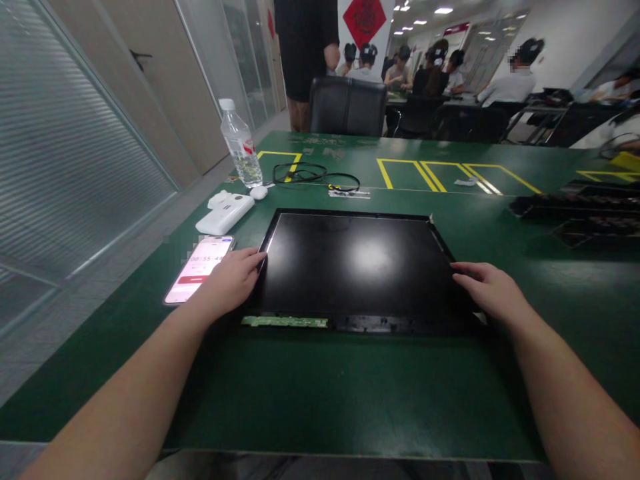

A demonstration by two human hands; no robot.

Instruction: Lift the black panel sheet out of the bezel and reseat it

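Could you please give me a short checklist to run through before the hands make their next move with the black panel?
1. Left hand at the black panel: ok, fingertips on its left edge.
2. Right hand at the panel: ok, fingertips at its right edge.
3. Panel lying flat, screen side up: ok, as far as this view shows.
4. Green circuit strip firmly attached at the near edge: cannot tell.
5. Room on the left: probably not ok, the lit phone lies right beside the left hand.
6. Water bottle capped and apart from the panel: ok.
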